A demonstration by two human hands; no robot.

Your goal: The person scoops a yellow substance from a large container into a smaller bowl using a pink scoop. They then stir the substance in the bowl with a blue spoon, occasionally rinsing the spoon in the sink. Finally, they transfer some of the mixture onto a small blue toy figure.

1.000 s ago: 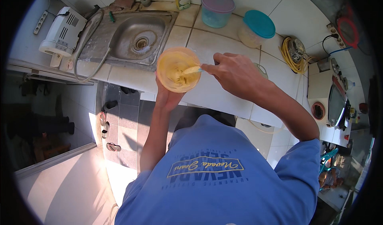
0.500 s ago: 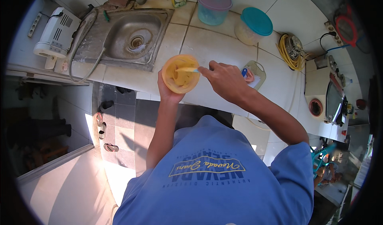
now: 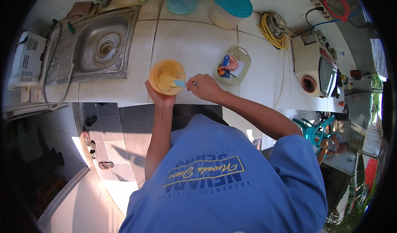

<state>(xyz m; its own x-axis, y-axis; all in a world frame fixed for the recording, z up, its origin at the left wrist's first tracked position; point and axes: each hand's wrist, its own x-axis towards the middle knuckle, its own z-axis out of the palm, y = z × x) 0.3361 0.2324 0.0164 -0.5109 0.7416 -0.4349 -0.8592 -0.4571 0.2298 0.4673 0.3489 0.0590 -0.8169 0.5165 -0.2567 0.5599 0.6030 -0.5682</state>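
My left hand (image 3: 162,99) is wrapped round an orange plastic tub (image 3: 152,77), holding it up just over the counter's front edge. Inside lies a thick yellow paste (image 3: 164,81), some of it smeared on the wall. A spatula with a light blue handle (image 3: 179,83) reaches into the tub, its far end covered by the paste. My right hand (image 3: 203,87) grips that handle with closed fingers.
To the left is a steel sink (image 3: 134,30) with a grey hose (image 3: 69,80). Behind stand two lidded tubs, one purple-topped (image 3: 184,3), one teal-topped (image 3: 229,14). A green basket (image 3: 241,79) and coiled yellow hose (image 3: 264,30) lie right. A person (image 3: 334,145) is far right.
The view has shifted to the right, so the counter things appear further left. The spatula has turned in the tub, and my right hand now sits lower beside the rim.
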